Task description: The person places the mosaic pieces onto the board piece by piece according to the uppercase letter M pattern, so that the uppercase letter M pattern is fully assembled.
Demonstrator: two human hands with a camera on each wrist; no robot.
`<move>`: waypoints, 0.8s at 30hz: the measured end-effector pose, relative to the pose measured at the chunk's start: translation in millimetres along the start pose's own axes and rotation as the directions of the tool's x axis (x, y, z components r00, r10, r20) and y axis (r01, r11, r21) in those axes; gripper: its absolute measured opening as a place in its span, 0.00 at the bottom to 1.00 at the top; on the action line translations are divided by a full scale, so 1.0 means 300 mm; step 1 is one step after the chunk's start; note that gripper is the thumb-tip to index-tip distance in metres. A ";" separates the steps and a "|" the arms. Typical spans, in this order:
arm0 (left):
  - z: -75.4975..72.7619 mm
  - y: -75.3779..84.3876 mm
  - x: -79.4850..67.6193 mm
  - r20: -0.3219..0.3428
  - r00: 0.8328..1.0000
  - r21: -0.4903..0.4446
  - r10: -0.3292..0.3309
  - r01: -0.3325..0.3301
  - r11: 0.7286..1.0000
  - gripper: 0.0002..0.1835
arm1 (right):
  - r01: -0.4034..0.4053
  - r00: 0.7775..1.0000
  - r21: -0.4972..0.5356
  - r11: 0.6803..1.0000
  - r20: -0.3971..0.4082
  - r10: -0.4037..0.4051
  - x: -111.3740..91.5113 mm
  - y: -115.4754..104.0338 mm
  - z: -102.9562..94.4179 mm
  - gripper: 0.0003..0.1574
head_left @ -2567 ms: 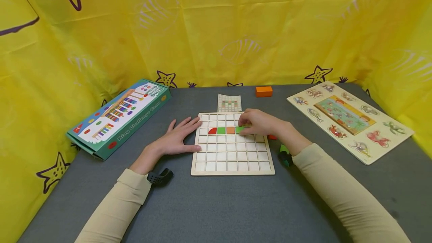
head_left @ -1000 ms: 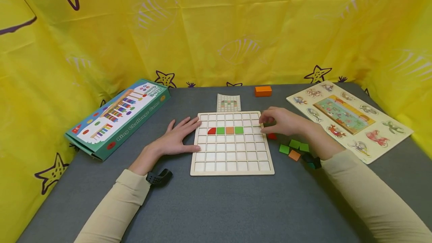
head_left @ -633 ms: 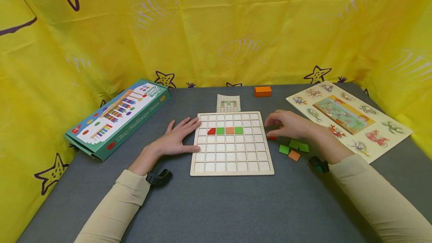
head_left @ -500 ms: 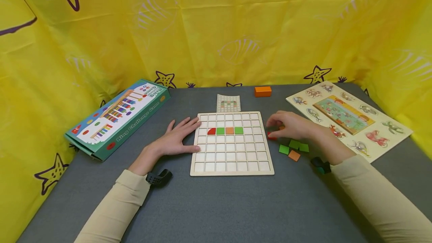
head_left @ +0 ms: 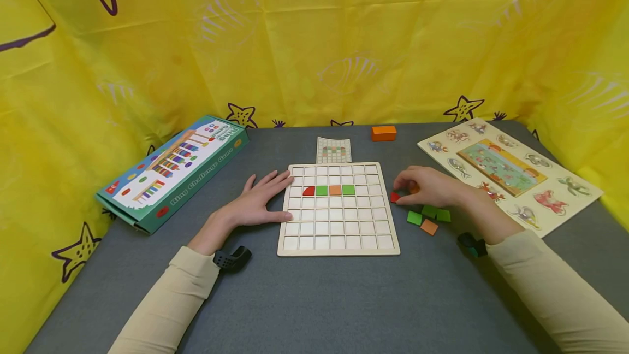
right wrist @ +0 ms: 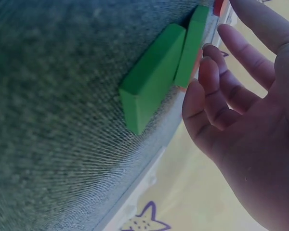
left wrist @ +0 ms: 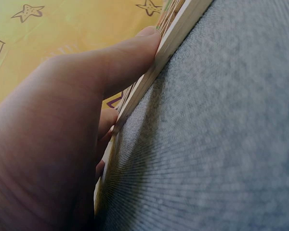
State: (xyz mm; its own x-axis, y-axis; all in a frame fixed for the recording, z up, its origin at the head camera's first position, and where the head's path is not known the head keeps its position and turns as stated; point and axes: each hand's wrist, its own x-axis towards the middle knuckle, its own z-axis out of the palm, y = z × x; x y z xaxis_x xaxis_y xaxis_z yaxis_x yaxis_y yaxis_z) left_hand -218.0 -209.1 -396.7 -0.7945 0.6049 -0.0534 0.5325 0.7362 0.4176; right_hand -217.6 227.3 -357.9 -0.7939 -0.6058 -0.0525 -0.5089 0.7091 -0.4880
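Note:
A wooden grid board (head_left: 339,249) lies flat on the grey table. One row holds a red rounded piece (head_left: 309,191), a green tile (head_left: 321,190), an orange tile (head_left: 335,190) and another green tile (head_left: 348,190). My left hand (head_left: 257,201) rests at the board's left edge, fingers spread; the thumb touches the rim in the left wrist view. Right of the board, my right hand (head_left: 427,186) hovers over loose pieces, its fingers bent loosely with nothing between them. A red piece (head_left: 395,198) lies by its thumb tip, and an orange piece (head_left: 414,187) shows partly under the fingers.
Several green tiles (head_left: 414,218) and an orange tile (head_left: 429,227) lie below my right hand. A pattern card (head_left: 334,150) sits behind the board, with an orange block (head_left: 384,134) farther back. A game box (head_left: 172,173) stands left, a picture puzzle board (head_left: 511,173) right.
My right hand let go of the green tile in the board's row and moved right, off the board, to the loose pieces. The left hand stayed at the board's edge.

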 end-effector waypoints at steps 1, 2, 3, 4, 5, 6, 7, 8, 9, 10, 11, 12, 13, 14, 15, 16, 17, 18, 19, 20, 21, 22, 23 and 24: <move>0.000 0.000 0.000 0.000 1.000 0.001 0.000 0.000 1.000 0.52 | -0.002 1.000 -0.001 1.000 0.002 0.002 0.000 0.002 0.001 0.16; 0.000 0.002 -0.001 0.002 1.000 0.001 -0.001 0.001 1.000 0.52 | -0.003 1.000 -0.002 1.000 0.004 0.003 -0.001 0.004 0.003 0.15; 0.000 0.002 -0.001 0.002 1.000 0.001 -0.002 0.002 1.000 0.52 | -0.004 1.000 -0.004 1.000 0.006 0.004 0.000 0.006 0.004 0.15; 0.000 0.002 -0.001 0.002 1.000 0.001 -0.004 0.004 1.000 0.52 | -0.003 1.000 -0.006 1.000 0.006 0.003 0.000 0.008 0.006 0.15; 0.000 0.003 -0.002 0.002 1.000 0.001 -0.005 0.005 1.000 0.52 | -0.002 1.000 -0.006 1.000 0.006 0.002 0.001 0.010 0.007 0.15; 0.000 0.003 -0.002 0.002 1.000 0.000 -0.006 0.006 1.000 0.52 | -0.001 1.000 -0.009 1.000 0.005 0.001 0.001 0.011 0.008 0.14; -0.001 0.005 -0.003 0.002 1.000 -0.001 -0.007 0.007 1.000 0.52 | 0.000 1.000 -0.011 1.000 0.003 0.000 0.002 0.013 0.009 0.14; -0.001 0.005 -0.003 0.002 1.000 -0.002 -0.007 0.007 1.000 0.52 | 0.001 1.000 -0.011 1.000 0.001 -0.001 0.002 0.014 0.010 0.14; -0.001 0.005 -0.002 0.001 1.000 -0.003 -0.006 0.006 1.000 0.52 | 0.001 1.000 -0.012 1.000 0.000 -0.001 0.002 0.015 0.010 0.14; -0.001 0.005 -0.003 0.001 1.000 -0.003 -0.005 0.005 1.000 0.52 | 0.001 1.000 -0.012 1.000 -0.001 -0.001 0.002 0.016 0.011 0.14; 0.000 0.004 -0.002 0.000 1.000 -0.002 -0.003 0.003 1.000 0.52 | 0.002 1.000 -0.012 1.000 -0.002 -0.002 0.002 0.017 0.011 0.13; 0.000 0.004 -0.002 -0.001 1.000 -0.002 -0.002 0.002 1.000 0.52 | 0.003 1.000 -0.011 1.000 -0.003 -0.003 0.002 0.016 0.011 0.13; 0.000 0.002 -0.002 -0.001 1.000 0.000 -0.001 0.001 1.000 0.52 | 0.005 1.000 -0.011 1.000 -0.005 -0.005 0.001 0.016 0.011 0.13; 0.000 0.001 -0.002 0.000 1.000 0.000 0.000 0.000 1.000 0.52 | 0.006 1.000 -0.011 1.000 -0.005 -0.006 0.001 0.015 0.011 0.12; 0.000 0.001 -0.002 0.000 1.000 0.001 0.001 -0.001 1.000 0.52 | 0.008 1.000 -0.011 1.000 -0.006 -0.008 0.000 0.015 0.012 0.12; 0.000 0.001 -0.002 0.001 1.000 0.001 0.001 -0.001 1.000 0.52 | 0.011 1.000 -0.012 1.000 -0.009 -0.012 -0.001 0.014 0.012 0.11; 0.000 0.000 -0.002 0.001 1.000 0.003 0.002 -0.002 1.000 0.52 | 0.017 1.000 -0.012 1.000 -0.011 -0.017 -0.002 0.013 0.011 0.10; 0.000 0.000 -0.001 0.002 1.000 0.002 0.001 -0.001 1.000 0.52 | 0.023 1.000 -0.014 1.000 -0.013 -0.023 -0.003 0.013 0.012 0.10; 0.000 -0.002 0.000 0.002 1.000 0.002 0.001 -0.001 1.000 0.52 | 0.030 0.999 -0.016 0.999 -0.016 -0.030 -0.003 0.013 0.011 0.09; -0.001 -0.001 0.000 0.002 1.000 0.001 0.000 0.000 1.000 0.52 | 0.036 0.999 -0.018 0.999 -0.018 -0.036 -0.003 0.013 0.011 0.09; -0.001 -0.001 0.001 0.002 1.000 0.001 -0.001 0.001 1.000 0.52 | 0.043 0.999 -0.019 0.999 -0.022 -0.043 -0.003 0.013 0.011 0.08; -0.001 -0.001 0.001 0.003 1.000 0.000 -0.002 0.002 1.000 0.52 | 0.048 0.998 -0.021 0.999 -0.026 -0.048 -0.003 0.012 0.011 0.08; -0.001 -0.001 0.001 0.003 1.000 -0.001 -0.003 0.003 1.000 0.52 | 0.052 0.998 -0.022 0.998 -0.029 -0.053 -0.002 0.013 0.012 0.09; -0.002 0.000 0.001 0.005 1.000 -0.002 -0.004 0.004 1.000 0.52 | 0.053 0.998 -0.022 0.998 -0.032 -0.054 -0.001 0.013 0.012 0.09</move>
State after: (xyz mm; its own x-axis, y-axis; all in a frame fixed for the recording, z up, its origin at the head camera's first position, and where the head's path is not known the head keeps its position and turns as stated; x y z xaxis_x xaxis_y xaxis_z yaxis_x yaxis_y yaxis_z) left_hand -218.4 -209.0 -396.2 -0.7953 0.6033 -0.0597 0.5287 0.7384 0.4187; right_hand -218.0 228.9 -362.9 -0.7756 -0.6312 0.0022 -0.5577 0.6836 -0.4708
